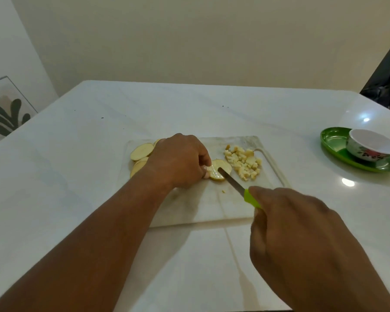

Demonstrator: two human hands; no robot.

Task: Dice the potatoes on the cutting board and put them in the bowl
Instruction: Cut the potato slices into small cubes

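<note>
The left hand [180, 160] rests on the board [203, 208], fingers curled down, pinning a potato slice [221, 171] at its fingertips. The right hand [302, 242] grips the knife [239, 188] by its green handle, blade tip on that slice. Dice [243, 163] lie just beyond the blade; more slices [142, 152] sit behind the left hand. The bowl [373, 147] stands on a green plate [333, 143], well beyond the right hand.

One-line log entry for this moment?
left hand holds potato slice | right hand grips knife, blade on slice | diced pile on board | bowl empty
</note>
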